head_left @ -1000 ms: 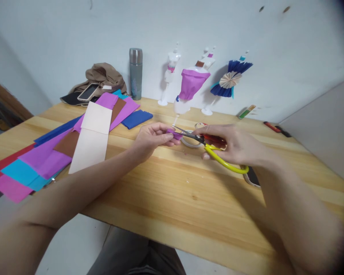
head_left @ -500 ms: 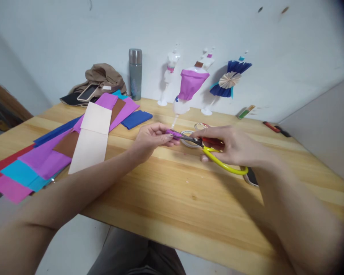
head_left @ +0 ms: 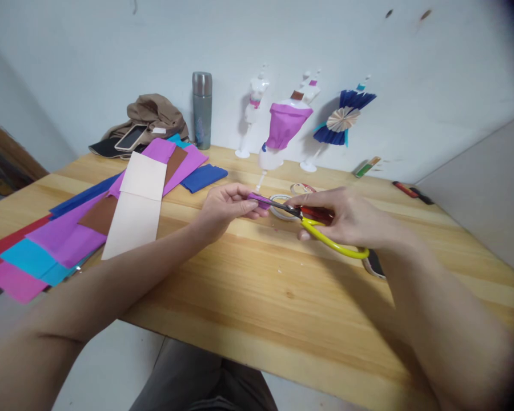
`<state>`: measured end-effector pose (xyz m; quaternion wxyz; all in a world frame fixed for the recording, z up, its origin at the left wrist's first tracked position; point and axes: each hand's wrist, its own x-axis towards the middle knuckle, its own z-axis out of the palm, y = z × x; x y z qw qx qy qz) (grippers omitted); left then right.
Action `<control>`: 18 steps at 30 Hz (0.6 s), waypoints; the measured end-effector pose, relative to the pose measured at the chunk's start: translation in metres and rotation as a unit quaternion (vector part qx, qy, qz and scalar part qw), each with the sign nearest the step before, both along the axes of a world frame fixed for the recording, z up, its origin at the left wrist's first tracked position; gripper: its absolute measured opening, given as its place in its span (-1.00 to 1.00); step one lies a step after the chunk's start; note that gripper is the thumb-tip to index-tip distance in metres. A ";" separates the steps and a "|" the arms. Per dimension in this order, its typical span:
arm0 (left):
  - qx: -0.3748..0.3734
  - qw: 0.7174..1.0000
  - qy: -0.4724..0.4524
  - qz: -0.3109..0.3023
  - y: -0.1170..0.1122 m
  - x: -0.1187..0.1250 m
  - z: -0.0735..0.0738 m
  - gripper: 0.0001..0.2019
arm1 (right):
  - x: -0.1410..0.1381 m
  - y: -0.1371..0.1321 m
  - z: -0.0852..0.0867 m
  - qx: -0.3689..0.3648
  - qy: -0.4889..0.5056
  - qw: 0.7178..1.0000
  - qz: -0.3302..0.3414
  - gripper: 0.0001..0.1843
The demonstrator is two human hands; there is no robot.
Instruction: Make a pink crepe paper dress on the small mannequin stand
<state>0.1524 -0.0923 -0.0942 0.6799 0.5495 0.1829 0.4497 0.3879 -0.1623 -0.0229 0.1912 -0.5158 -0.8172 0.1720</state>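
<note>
My left hand (head_left: 229, 206) pinches a small piece of purple paper (head_left: 262, 204) above the middle of the table. My right hand (head_left: 342, 216) is wrapped round yellow-handled scissors (head_left: 334, 247), with part of the grip hidden under the fingers. Their dark blades point left and lie against the purple piece, near my left thumb. Something red shows beneath my right hand; I cannot tell what it is. Behind the blades a white tape roll (head_left: 281, 214) lies on the wood. Just past my hands stands a small mannequin (head_left: 288, 123) dressed in purple paper.
To the left, coloured paper sheets (head_left: 135, 214) overlap near a brown cloth bag (head_left: 156, 117) and a phone (head_left: 131, 138). A grey thermos (head_left: 203, 111) stands by the wall. Further mannequins (head_left: 257, 94) stand at the back, one with a blue pleated outfit (head_left: 336, 128). A red cutter (head_left: 405, 189) lies right.
The scissors have shifted very slightly, and their blades look closer together on the purple piece. Both hands stay almost where they were.
</note>
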 end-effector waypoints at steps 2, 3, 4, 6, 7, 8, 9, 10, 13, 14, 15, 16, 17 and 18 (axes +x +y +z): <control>-0.003 1.000 0.004 0.003 0.000 0.000 0.000 -0.66 | 0.000 0.000 0.000 0.009 -0.002 1.000 0.001 -0.45; -0.003 1.000 0.005 0.004 0.000 0.000 0.001 -0.66 | 0.000 0.000 0.000 0.015 -0.004 1.000 0.000 -0.43; -0.004 1.000 0.005 0.004 0.000 0.000 0.001 -0.65 | 0.000 0.000 0.000 0.019 -0.006 1.000 0.000 -0.43; -0.004 1.000 0.004 0.004 0.000 0.000 0.001 -0.64 | 0.000 0.001 -0.001 0.025 -0.010 1.000 -0.001 -0.43; -0.004 1.000 0.003 0.004 0.000 0.000 0.000 -0.64 | 0.001 0.001 -0.001 0.026 -0.012 1.000 -0.001 -0.43; -0.005 1.000 0.003 0.003 0.000 0.000 0.000 -0.64 | 0.001 0.002 -0.002 0.028 -0.014 1.000 0.000 -0.43; -0.005 1.000 0.003 0.004 0.001 0.000 0.000 -0.64 | 0.001 0.002 -0.002 0.031 -0.015 0.999 0.001 -0.43; -0.005 1.000 0.003 0.004 0.001 0.000 -0.001 -0.64 | 0.002 0.002 -0.002 0.033 -0.015 0.999 0.001 -0.43; -0.005 1.000 0.003 0.003 0.001 0.000 -0.001 -0.65 | 0.002 0.002 -0.003 0.039 -0.014 0.999 0.005 -0.42; -0.005 1.000 0.002 0.004 0.002 0.000 -0.001 -0.65 | 0.002 0.002 -0.003 0.041 -0.015 0.999 0.006 -0.42; -0.005 1.000 0.001 0.004 0.002 0.001 -0.001 -0.65 | 0.002 0.002 -0.003 0.042 -0.016 0.999 0.008 -0.42; -0.004 1.000 0.000 0.004 0.002 0.001 -0.002 -0.65 | 0.002 0.002 -0.003 0.044 -0.016 0.999 0.008 -0.43; -0.004 1.000 0.000 0.006 0.002 0.001 -0.002 -0.65 | 0.001 0.002 -0.002 0.045 -0.017 0.999 0.009 -0.43; -0.004 1.000 0.001 0.007 0.002 0.001 -0.002 -0.64 | 0.001 0.002 -0.002 0.047 -0.017 0.999 0.009 -0.42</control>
